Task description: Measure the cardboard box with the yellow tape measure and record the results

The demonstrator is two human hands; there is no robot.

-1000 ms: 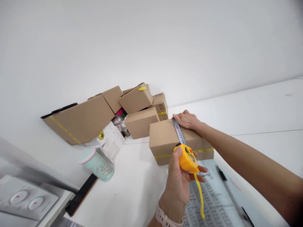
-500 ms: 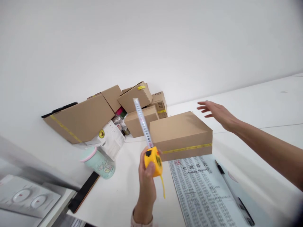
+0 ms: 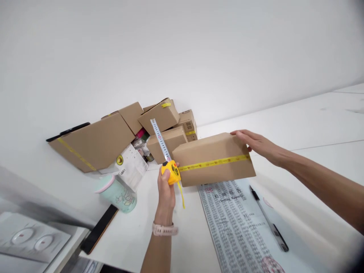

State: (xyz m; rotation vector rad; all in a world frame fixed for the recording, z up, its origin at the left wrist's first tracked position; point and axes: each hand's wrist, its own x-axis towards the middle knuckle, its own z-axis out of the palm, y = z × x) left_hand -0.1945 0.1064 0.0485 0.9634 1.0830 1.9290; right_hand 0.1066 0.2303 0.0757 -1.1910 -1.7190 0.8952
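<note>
My left hand (image 3: 165,189) grips a yellow tape measure (image 3: 171,173) with a short length of blade (image 3: 159,139) sticking up and away, just left of a cardboard box (image 3: 213,161). The box has a yellow tape strip along its side and is tipped up toward me. My right hand (image 3: 256,144) rests on the box's far right top corner, fingers curled over the edge. A printed test report sheet (image 3: 239,227) lies under and in front of the box, with a black pen (image 3: 269,223) on its right part.
A heap of cardboard boxes (image 3: 113,136) leans against the white wall at the back left. A mint-green cup with a pink lid (image 3: 116,191) lies tipped beside a white carton (image 3: 131,167). A dark phone (image 3: 99,229) lies near the table's left edge.
The tape came off the box top and mostly retracted. My left hand carried the tape measure to the box's left end. My right hand lifted away, then returned and tilted the box.
</note>
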